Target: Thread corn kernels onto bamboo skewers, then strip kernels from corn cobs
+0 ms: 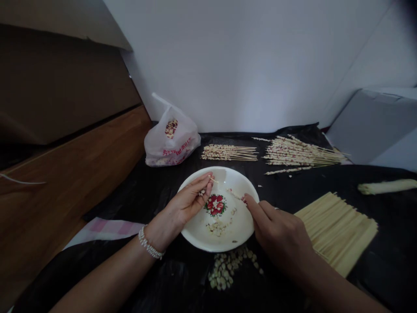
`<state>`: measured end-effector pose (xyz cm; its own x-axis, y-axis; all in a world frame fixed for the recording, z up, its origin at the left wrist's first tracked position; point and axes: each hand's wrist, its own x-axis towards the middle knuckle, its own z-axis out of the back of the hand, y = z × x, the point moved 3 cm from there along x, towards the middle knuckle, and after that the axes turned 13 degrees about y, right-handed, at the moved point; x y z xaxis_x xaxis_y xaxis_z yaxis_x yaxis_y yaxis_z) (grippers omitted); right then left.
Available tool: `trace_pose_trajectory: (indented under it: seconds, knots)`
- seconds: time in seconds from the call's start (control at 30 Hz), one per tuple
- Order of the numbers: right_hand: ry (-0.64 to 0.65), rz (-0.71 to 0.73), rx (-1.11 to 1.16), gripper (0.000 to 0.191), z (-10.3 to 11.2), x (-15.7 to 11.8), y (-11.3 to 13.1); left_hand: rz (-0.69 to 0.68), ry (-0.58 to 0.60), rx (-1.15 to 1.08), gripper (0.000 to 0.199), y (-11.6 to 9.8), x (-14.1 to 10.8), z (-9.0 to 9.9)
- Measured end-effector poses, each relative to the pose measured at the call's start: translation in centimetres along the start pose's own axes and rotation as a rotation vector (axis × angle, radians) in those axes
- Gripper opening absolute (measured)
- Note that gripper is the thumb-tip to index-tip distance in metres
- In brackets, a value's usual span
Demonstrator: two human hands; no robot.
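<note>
Right hand: the right hand is gripping a threaded skewer near one end, the pointed end seemingly facing the other hand, probably so that new pieces can be fed on there.
Left hand: the left hand is curling around a few small pieces, its thumb and fingertips pinching close to the skewer's tip (whether they are actually touching it, I cannot tell).
White bowl: the bowl is sitting directly beneath both hands, likely to be catching whatever drops; it is holding scattered loose bits around its red floral print.
Plastic bag: the bag is standing behind the bowl, bulging at its base; its contents are not showing clearly.
Pale-green pile: more pieces are lying on the black sheet, just in front of the bowl, presumably for easy reach.
Loaded skewers: a smaller group and a larger group are resting behind the bowl, apparently keeping out of the working space.
Bare sticks: the sticks are lying side by side beyond the right hand, seemingly staying handy for it.
</note>
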<state>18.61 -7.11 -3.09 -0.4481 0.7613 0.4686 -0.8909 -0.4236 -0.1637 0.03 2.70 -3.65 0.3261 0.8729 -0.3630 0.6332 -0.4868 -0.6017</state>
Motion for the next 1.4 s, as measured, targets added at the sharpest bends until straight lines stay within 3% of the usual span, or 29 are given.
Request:
trace_pose_trajectory:
  seconds: [0.63, 1.4]
  knots:
    - [0.009, -0.016, -0.006, 0.035, 0.27, 0.10, 0.01, -0.002, 0.015, -0.024, 0.014, 0.10, -0.12, -0.23]
    - [0.016, 0.001, -0.032, 0.041, 0.20, -0.06, 0.26, -0.040, -0.015, 0.023, 0.021, 0.32, -0.25, -0.06]
